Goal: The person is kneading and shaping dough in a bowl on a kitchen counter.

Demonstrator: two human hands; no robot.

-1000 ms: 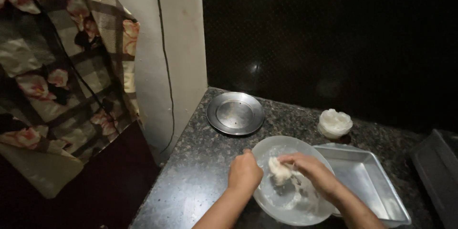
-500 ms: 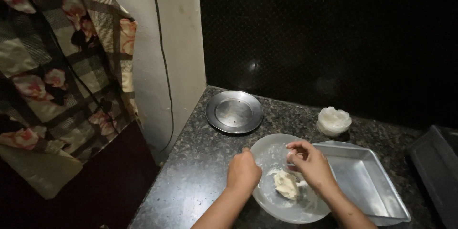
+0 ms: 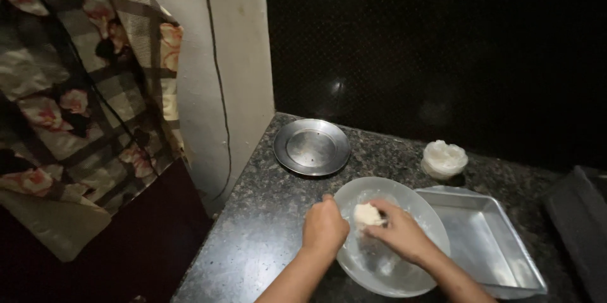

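Observation:
A round clear bowl point(image 3: 404, 271) rests on the dark speckled counter point(image 3: 265, 240). My left hand point(image 3: 324, 228) grips the bowl's left rim. Inside the bowl, my right hand point(image 3: 399, 233) presses its fingers on a pale lump of dough point(image 3: 367, 215) near the upper left of the bowl. Both forearms come in from the bottom edge.
A rectangular metal tray point(image 3: 487, 240) sits right of the bowl, touching it. A round steel plate point(image 3: 312, 147) lies farther back. A small white bowl point(image 3: 444, 159) stands behind the tray. A dark object point(image 3: 578, 227) is at far right, patterned cloth point(image 3: 76, 107) at left.
The dough and my right hand have shifted from the bowl's middle to its upper left. My left hand stays on the rim.

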